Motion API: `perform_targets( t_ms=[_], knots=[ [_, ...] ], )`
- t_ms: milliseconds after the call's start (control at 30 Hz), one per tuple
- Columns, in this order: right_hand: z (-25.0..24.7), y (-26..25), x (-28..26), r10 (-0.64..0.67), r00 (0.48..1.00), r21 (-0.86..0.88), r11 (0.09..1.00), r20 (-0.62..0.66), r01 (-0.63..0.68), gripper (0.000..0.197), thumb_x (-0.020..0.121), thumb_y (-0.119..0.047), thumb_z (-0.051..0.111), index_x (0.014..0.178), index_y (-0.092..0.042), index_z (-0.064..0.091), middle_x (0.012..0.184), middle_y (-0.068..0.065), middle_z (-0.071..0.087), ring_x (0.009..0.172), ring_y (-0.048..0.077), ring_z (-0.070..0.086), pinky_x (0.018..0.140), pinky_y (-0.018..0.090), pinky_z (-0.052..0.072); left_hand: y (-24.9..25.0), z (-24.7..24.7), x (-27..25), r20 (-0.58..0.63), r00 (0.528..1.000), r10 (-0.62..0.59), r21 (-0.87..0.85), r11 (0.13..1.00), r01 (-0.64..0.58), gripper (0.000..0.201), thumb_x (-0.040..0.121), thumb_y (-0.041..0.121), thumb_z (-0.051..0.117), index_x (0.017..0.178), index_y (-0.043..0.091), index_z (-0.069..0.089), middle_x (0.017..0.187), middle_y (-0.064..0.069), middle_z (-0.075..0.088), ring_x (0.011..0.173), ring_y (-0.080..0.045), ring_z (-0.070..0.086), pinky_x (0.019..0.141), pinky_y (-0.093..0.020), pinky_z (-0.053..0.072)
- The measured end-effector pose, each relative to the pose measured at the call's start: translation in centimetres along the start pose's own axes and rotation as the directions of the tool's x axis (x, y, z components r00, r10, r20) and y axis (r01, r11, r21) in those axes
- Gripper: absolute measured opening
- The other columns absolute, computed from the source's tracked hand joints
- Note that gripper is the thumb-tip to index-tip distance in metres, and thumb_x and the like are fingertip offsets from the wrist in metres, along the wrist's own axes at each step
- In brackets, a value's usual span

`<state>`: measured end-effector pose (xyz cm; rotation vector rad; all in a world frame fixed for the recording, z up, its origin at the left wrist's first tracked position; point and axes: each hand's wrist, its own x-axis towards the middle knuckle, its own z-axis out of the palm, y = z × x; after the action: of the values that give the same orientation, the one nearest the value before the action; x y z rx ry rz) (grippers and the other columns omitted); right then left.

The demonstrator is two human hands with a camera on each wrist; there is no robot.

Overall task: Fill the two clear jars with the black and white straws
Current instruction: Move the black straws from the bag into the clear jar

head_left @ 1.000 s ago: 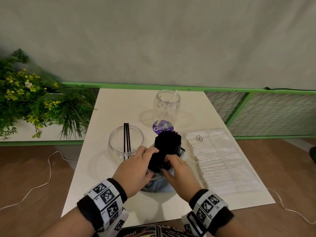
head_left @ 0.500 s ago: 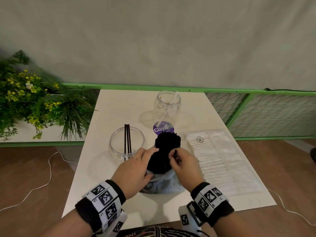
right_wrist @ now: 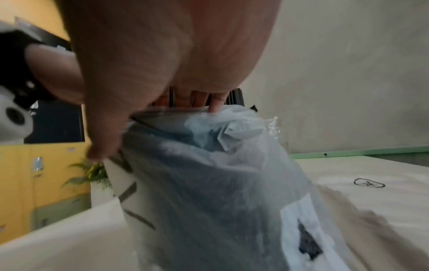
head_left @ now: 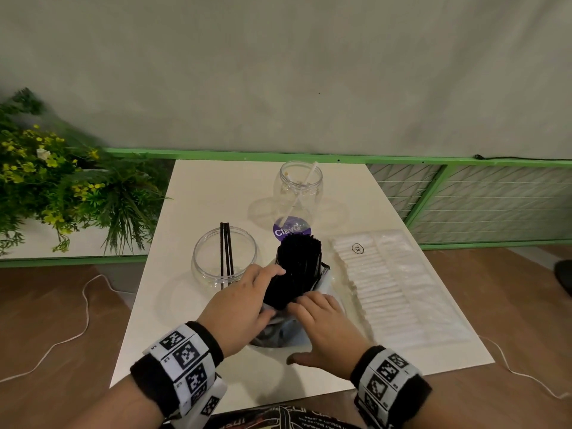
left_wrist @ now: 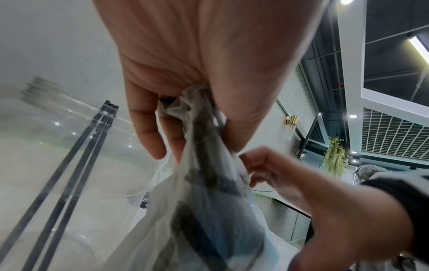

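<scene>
The black straws (head_left: 298, 267) stand nearly upright, tips leaning away, between both hands: left hand (head_left: 238, 308) grips bundle and bag (head_left: 284, 332); right hand (head_left: 325, 329) rests fingertips there, thumb spread.

Head cam: high, looking forward and down over the surface (head_left: 198, 193) toward the wall. Both wrist cams: low, very close under each palm, aimed up along the fingers. All 3 share the bag of black straws (head_left: 298, 267) (left_wrist: 209, 192) (right_wrist: 209, 183), mid-surface
</scene>
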<state>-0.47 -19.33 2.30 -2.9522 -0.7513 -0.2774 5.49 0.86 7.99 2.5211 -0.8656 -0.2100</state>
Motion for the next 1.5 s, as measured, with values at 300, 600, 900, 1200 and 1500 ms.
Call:
perform_targets(
  t_ms=[300,600,900,1200,1500],
  knots=[
    [1.2,0.1,0.8,0.084,0.988,-0.011,0.996,-0.131,-0.086,0.055,0.048,-0.028,0.08,0.084,-0.022,0.039,0.067,-0.008,0.056,0.062,0.017,0.052,0.064,0.028,0.028,0.2,-0.9,-0.4,0.148,0.988,0.044,0.089,0.994,-0.057,0.079,0.07,0.042,0.074,0.127,0.043,0.019,0.127,0.012,0.024,0.081,-0.015,0.058,0.07,-0.033,0.051],
    [2.5,0.3,-0.3,0.074,0.951,0.109,0.993,-0.301,-0.043,0.032,0.064,-0.007,0.073,0.077,-0.019,0.046,0.071,-0.002,0.051,0.062,0.019,0.048,0.066,0.026,0.034,-0.2,0.2,-0.6,0.087,0.994,0.061,0.134,0.988,-0.072,0.029,0.084,0.016,0.053,0.105,0.037,0.053,0.142,0.005,0.024,0.096,-0.022,0.056,0.073,-0.03,0.048],
    [0.4,0.5,-1.4,0.324,0.936,0.543,0.815,-0.14,-0.201,0.008,0.094,-0.023,0.05,0.102,-0.023,0.05,0.097,-0.006,0.053,0.079,0.009,0.055,0.07,0.026,0.048,0.3,0.5,-0.8,-0.033,0.997,0.07,0.066,0.996,-0.068,0.034,0.088,0.058,0.04,0.082,0.032,0.062,0.133,0.013,0.041,0.09,-0.007,0.059,0.066,-0.022,0.045],
    [-0.4,1.4,2.1,0.267,0.962,0.24,0.939,-0.049,-0.248,0.037,0.058,-0.014,0.074,0.091,-0.012,0.06,0.096,0.005,0.057,0.08,0.025,0.054,0.059,0.035,0.05,1.2,-0.1,0.0,0.041,0.999,-0.001,0.147,0.989,-0.006,0.058,0.082,0.026,0.06,0.124,0.041,0.023,0.114,0.008,0.035,0.074,-0.016,0.057,0.064,-0.031,0.051],
    [0.9,1.5,3.0,0.262,0.961,0.135,0.953,0.084,-0.272,0.036,0.056,-0.025,0.076,0.09,-0.017,0.069,0.081,-0.003,0.06,0.082,0.027,0.055,0.061,0.038,0.051,0.9,0.0,0.5,0.077,0.996,-0.034,0.168,0.986,0.021,0.059,0.082,0.027,0.063,0.128,0.041,0.028,0.111,0.009,0.035,0.075,-0.012,0.058,0.066,-0.03,0.051]
  ],
)
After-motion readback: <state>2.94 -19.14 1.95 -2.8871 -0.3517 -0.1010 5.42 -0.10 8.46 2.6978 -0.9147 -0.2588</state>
